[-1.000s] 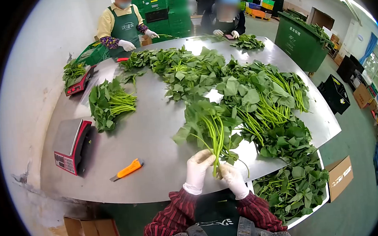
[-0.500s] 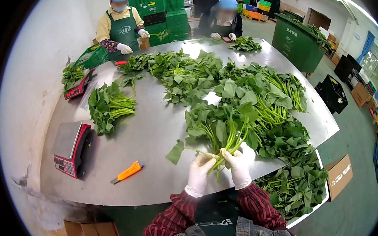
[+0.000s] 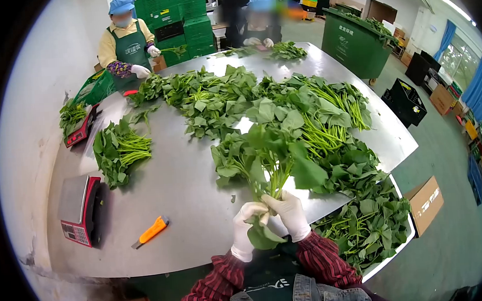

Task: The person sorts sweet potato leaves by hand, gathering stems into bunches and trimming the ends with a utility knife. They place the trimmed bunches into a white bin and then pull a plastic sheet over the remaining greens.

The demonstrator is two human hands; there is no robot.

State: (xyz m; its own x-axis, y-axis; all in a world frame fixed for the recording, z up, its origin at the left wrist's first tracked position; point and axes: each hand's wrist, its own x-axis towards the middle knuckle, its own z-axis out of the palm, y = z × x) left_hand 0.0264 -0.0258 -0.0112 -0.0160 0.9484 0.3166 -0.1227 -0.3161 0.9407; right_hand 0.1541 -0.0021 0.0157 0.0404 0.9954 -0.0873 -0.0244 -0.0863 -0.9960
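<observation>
In white gloves, both my hands are at the near edge of the metal table. My right hand is closed around the stems of an upright bunch of leafy greens. My left hand is closed beside it, touching the stem ends, with a single leafy stem whose leaf hangs down below the fingers. A big heap of the same greens lies just beyond and to the right. To the left, an orange utility knife rests on the table.
A red-framed scale stands at the left, near a separate pile of greens. Another scale bears greens farther back. A white-rimmed container of greens adjoins the right edge. Two co-workers stand across the table.
The bunch is now more upright, and my left hand has turned, with a leaf now hanging beneath its fingers. The whole view has shifted, so the table appears farther left.
</observation>
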